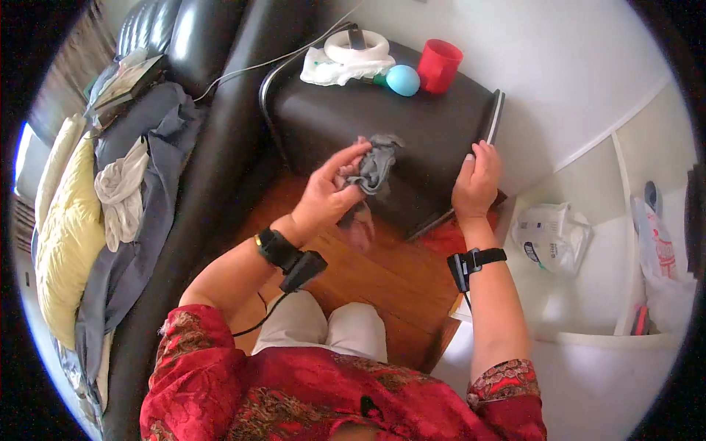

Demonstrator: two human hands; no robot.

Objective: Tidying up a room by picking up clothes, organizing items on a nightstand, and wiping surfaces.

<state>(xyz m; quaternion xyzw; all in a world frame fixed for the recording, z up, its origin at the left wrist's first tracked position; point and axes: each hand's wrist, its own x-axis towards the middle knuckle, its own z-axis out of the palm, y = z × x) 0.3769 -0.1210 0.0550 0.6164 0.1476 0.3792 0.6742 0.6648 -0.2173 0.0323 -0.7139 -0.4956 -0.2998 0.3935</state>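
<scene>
My left hand [330, 187] holds a crumpled grey cloth [377, 164] between thumb and fingers, in front of a dark, leather-like bedside cabinet [353, 113]. At the cabinet's right side, my right hand [479, 179] has its fingers closed at the end of the pale-trimmed edge [497, 113]. Below the cloth is a blurred, skin-coloured shape [360, 227], perhaps a foot; I cannot tell. On the cabinet top stand a red mug [440, 65], a light-blue rounded object [402, 80], a white ring-shaped object [356, 48] and a white plastic packet [325, 67].
A black padded bed frame [218, 149] runs along the left, with a yellow pillow [71, 231], grey bedding [118, 286] and a beige cloth [122, 190]. White shelving [601, 275] at right holds a plastic-wrapped package [551, 237] and a plastic bag [656, 242]. A white cable [276, 57] crosses behind.
</scene>
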